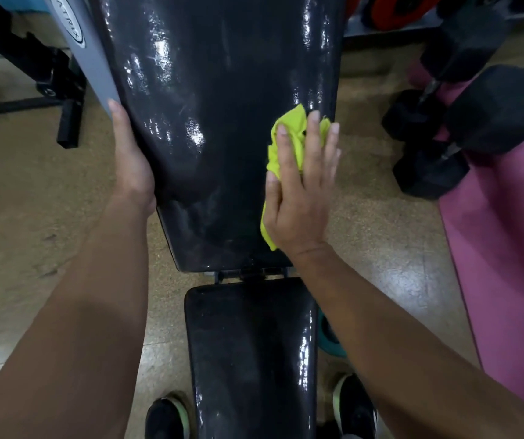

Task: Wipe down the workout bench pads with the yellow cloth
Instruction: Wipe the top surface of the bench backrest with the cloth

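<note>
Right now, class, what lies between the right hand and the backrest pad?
In the head view, the yellow cloth lies between the right hand and the backrest pad, pressed flat under the palm.

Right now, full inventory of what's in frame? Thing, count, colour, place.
back pad: 1, glossy black, centre, running up the frame
seat pad: 1, black, below the back pad
yellow cloth: 1, yellow-green, right side of back pad, under the right hand
dumbbells: at least 2, black, floor at right
mat: 1, pink, floor at right
grey frame panel: 1, grey, left of back pad
shoes: 2, black, bottom edge
left hand: holds the back pad's left edge
right hand: flat, presses the cloth on the pad
</note>
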`<state>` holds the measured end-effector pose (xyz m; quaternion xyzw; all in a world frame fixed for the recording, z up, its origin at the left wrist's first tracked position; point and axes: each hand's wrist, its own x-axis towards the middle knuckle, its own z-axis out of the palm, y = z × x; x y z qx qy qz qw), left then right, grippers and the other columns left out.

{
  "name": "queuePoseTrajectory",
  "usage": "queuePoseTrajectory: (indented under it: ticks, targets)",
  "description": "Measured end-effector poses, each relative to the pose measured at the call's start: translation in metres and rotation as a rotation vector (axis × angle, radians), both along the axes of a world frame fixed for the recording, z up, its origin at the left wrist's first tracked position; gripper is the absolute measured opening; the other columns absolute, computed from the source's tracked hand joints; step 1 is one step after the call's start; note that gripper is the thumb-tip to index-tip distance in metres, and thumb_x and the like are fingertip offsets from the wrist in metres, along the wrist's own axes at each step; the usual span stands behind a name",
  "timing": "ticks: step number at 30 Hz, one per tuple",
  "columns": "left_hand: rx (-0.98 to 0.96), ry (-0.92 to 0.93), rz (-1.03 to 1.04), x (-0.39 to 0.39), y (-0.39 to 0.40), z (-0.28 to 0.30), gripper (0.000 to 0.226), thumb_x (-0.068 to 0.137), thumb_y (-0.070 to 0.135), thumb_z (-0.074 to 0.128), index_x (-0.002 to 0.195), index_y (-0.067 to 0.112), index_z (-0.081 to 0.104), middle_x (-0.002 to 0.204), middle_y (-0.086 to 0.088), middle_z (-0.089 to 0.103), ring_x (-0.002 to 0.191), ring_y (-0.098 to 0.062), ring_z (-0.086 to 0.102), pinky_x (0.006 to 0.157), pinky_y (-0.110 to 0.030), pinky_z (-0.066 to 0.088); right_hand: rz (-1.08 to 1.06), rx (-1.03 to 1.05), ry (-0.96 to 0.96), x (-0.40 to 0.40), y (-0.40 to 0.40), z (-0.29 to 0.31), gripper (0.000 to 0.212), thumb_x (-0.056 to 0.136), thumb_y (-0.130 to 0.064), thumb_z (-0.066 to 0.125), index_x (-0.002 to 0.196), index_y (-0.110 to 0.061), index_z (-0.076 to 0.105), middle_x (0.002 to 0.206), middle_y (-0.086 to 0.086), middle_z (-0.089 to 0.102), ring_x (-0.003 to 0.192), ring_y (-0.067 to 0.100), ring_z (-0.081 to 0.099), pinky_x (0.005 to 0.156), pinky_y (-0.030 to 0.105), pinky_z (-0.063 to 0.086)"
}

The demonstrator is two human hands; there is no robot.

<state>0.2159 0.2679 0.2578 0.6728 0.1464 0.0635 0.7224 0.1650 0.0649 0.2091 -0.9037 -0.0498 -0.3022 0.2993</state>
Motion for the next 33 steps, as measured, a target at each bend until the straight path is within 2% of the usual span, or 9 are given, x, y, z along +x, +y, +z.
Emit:
queuePoseTrajectory:
  ticks: [4, 8, 10, 13, 19, 23, 27, 30, 33]
  targets:
    - [-0.012, -0.002, -0.002, -0.004, 0.000, 0.002, 0.064, 0.112, 0.062, 0.017, 0.142, 0.029, 0.063, 0.135, 0.013, 0.074, 0.129, -0.003, 0.066, 0.114, -0.030, 0.049, -0.008, -0.018, -0.015, -0.008, -0.008, -0.014, 0.049, 0.105, -0.026, 0.039, 0.149, -0.008, 0.049, 0.159, 0.030, 0.030, 0.151, 0.052, 0.017, 0.119, 0.066, 0.022]
    - [0.012, -0.011, 0.002, -0.008, -0.004, -0.003, 0.054, 0.115, 0.054, 0.018, 0.123, 0.032, 0.067, 0.115, 0.023, 0.079, 0.116, 0.006, 0.070, 0.099, -0.018, 0.054, -0.062, 0.077, 0.013, -0.003, -0.005, -0.004, 0.050, 0.104, -0.024, 0.039, 0.151, -0.008, 0.044, 0.161, 0.030, 0.024, 0.152, 0.052, 0.011, 0.122, 0.065, 0.018]
    - [0.017, -0.005, -0.011, -0.010, -0.002, -0.007, 0.054, 0.114, 0.057, 0.020, 0.131, 0.032, 0.065, 0.121, 0.022, 0.077, 0.120, 0.006, 0.068, 0.102, -0.018, 0.052, -0.036, 0.048, 0.010, -0.005, 0.006, 0.000, 0.050, 0.103, -0.020, 0.044, 0.152, -0.009, 0.044, 0.162, 0.030, 0.023, 0.152, 0.052, 0.010, 0.121, 0.066, 0.016]
    - [0.004, 0.014, -0.032, -0.011, 0.002, -0.008, 0.062, 0.110, 0.065, 0.025, 0.147, 0.028, 0.060, 0.136, 0.016, 0.072, 0.127, 0.002, 0.065, 0.113, -0.026, 0.049, 0.044, -0.077, -0.009, -0.014, 0.010, -0.012, 0.049, 0.102, -0.015, 0.052, 0.151, -0.012, 0.047, 0.161, 0.027, 0.028, 0.151, 0.052, 0.015, 0.120, 0.068, 0.016]
    - [-0.079, 0.036, -0.091, -0.011, 0.009, -0.011, 0.093, 0.082, 0.089, 0.044, 0.150, 0.027, 0.060, 0.145, 0.007, 0.068, 0.137, -0.010, 0.062, 0.123, -0.043, 0.042, -0.010, -0.087, 0.010, -0.018, -0.024, -0.029, 0.050, 0.106, -0.031, 0.032, 0.152, -0.014, 0.042, 0.161, 0.030, 0.025, 0.151, 0.051, 0.015, 0.119, 0.070, 0.015]
    - [-0.066, 0.006, -0.083, -0.010, 0.011, -0.018, 0.093, 0.082, 0.089, 0.046, 0.150, 0.028, 0.060, 0.145, 0.008, 0.068, 0.136, -0.010, 0.062, 0.123, -0.043, 0.042, -0.056, -0.029, -0.006, -0.011, -0.007, -0.018, 0.049, 0.105, -0.025, 0.038, 0.151, -0.010, 0.045, 0.160, 0.031, 0.025, 0.150, 0.054, 0.014, 0.119, 0.069, 0.015]
    - [-0.043, 0.003, -0.084, -0.015, 0.011, -0.027, 0.095, 0.081, 0.091, 0.051, 0.151, 0.028, 0.059, 0.146, 0.009, 0.067, 0.137, -0.008, 0.061, 0.123, -0.041, 0.042, 0.031, -0.151, -0.034, -0.031, -0.004, -0.045, 0.050, 0.101, -0.023, 0.046, 0.150, -0.013, 0.048, 0.157, 0.031, 0.032, 0.147, 0.056, 0.022, 0.117, 0.069, 0.021]
    - [-0.025, 0.008, -0.072, -0.021, 0.012, -0.031, 0.099, 0.077, 0.096, 0.054, 0.150, 0.029, 0.061, 0.146, 0.010, 0.067, 0.139, -0.007, 0.059, 0.123, -0.040, 0.041, 0.034, -0.181, -0.023, -0.040, -0.020, -0.059, 0.050, 0.103, -0.029, 0.040, 0.151, -0.014, 0.045, 0.157, 0.032, 0.031, 0.147, 0.055, 0.022, 0.117, 0.071, 0.020]
    - [-0.009, 0.021, -0.089, -0.027, 0.011, -0.036, 0.083, 0.091, 0.085, 0.045, 0.149, 0.027, 0.062, 0.144, 0.012, 0.068, 0.136, -0.005, 0.061, 0.123, -0.038, 0.042, -0.032, -0.077, -0.006, -0.033, -0.026, -0.052, 0.049, 0.106, -0.031, 0.034, 0.151, -0.013, 0.042, 0.158, 0.033, 0.027, 0.149, 0.054, 0.016, 0.120, 0.069, 0.014]
